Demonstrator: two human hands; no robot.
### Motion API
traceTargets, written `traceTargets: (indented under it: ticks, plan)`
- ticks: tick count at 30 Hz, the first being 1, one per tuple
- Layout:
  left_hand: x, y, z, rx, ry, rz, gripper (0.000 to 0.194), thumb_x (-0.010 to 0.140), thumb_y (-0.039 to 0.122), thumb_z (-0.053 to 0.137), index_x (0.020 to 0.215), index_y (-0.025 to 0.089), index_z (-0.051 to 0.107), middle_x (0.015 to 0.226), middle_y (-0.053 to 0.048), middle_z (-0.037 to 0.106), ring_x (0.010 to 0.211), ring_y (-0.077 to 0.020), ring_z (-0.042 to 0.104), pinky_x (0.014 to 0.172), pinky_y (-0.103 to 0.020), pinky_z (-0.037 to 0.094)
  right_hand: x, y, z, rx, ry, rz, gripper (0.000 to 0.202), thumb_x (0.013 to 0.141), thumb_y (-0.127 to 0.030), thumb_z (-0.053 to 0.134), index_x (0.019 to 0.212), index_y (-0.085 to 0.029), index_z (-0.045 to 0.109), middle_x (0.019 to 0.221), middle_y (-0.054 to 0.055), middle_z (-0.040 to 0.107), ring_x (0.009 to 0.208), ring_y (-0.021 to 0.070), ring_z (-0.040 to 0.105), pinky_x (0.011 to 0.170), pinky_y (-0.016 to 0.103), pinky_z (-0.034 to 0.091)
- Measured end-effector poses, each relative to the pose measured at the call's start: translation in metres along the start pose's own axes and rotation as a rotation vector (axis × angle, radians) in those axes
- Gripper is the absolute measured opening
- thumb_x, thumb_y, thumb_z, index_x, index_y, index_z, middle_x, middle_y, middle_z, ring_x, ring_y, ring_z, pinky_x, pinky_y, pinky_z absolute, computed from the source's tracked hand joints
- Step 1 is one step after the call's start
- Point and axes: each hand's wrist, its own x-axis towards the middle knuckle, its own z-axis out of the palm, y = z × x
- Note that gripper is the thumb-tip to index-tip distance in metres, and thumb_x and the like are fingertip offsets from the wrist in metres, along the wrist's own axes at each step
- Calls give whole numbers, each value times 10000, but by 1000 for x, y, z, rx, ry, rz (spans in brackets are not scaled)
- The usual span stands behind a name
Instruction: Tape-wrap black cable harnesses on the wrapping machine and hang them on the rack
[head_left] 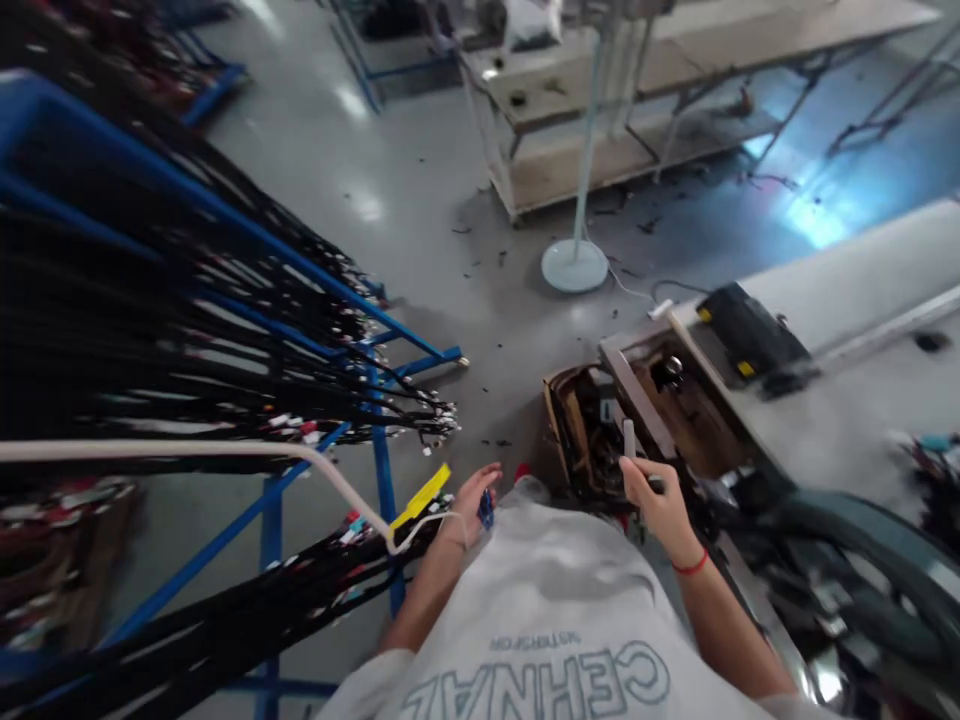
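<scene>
My left hand (471, 500) is at my waist, its visible fingers stretched out. A small dark-blue thing (486, 508) sits against its palm side; whether the fingers grip it I cannot make out. Close to this wrist are a yellow tag (421, 500) and a pale bent tube (330, 470), in front of hanging black cable bundles (285, 600). My right hand (661, 500) is closed on a narrow light-grey bar (628, 440) that sticks up from the fingers. The bar's lower end is hidden in the hand. Below lies an open brown box (556, 425) with dark contents.
A blue rack (382, 470) full of black cables stands at left. To the right, a bench (885, 270) carries a black case (757, 335), with a wooden compartment (697, 430) beside it. A round-based stand (574, 266) and a work table (555, 170) are ahead.
</scene>
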Motion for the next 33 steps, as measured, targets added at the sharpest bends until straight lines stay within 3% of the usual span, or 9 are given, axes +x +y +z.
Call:
traceTargets:
  ticks: [4,8,10,14,17,21,25,28,33]
  plan:
    - [24,43,-57,-188,62,52,228,711,138,751,924,159,672,818,-11,669,478,-45,497,428,-159,394,45,-34,67,44,-190,-77,589,917,-604,520,521,-208,339,468,-41,322,451,81,288,459,244,249]
    - [40,75,-92,-390,169,178,231,725,192,762,934,177,664,839,10,667,508,-38,522,459,-144,413,79,-67,110,-32,-267,-187,508,903,-567,563,585,-200,418,511,-37,388,482,88,332,480,230,283]
    - [45,86,-100,-490,176,185,211,742,190,750,930,180,654,846,9,674,561,-59,577,523,-163,477,98,-75,126,-74,-287,-201,522,899,-585,551,577,-201,404,512,-37,374,489,90,324,474,228,276]
    - [52,105,-103,-635,128,174,256,749,9,650,939,181,648,889,-24,717,766,-121,696,723,-203,568,135,-80,153,-116,-438,-212,567,868,-642,540,554,-199,379,516,-33,355,504,93,313,488,235,275]
    - [58,125,-101,-668,133,173,210,827,6,552,922,171,642,915,-53,736,851,-134,719,717,-173,565,162,-80,168,-139,-431,-245,603,839,-653,569,515,-199,338,502,-30,330,515,95,303,503,242,270]
    - [71,161,-92,-595,147,180,145,932,138,495,1014,157,613,992,-86,742,806,-153,731,517,-160,505,206,-78,180,-90,-433,-203,616,827,-669,574,512,-207,314,492,-37,283,501,92,264,481,243,251]
    - [94,208,-67,-367,145,187,252,964,330,507,1141,160,562,940,-100,740,598,-150,694,343,-151,267,265,-78,175,-73,-420,-216,603,836,-655,566,529,-209,302,516,-32,286,513,93,264,483,242,253]
    - [124,256,-31,-183,102,164,308,896,411,620,1072,160,584,772,-40,699,511,-121,628,383,-154,289,317,-83,156,-92,-329,-231,598,845,-665,530,534,-211,298,514,-29,287,505,95,270,478,241,258]
    - [188,366,44,174,-81,275,282,689,214,796,906,153,628,781,-6,663,635,-105,617,570,-190,451,405,-92,118,-185,-184,-222,611,814,-717,496,517,-210,331,491,-19,304,471,115,315,439,246,288]
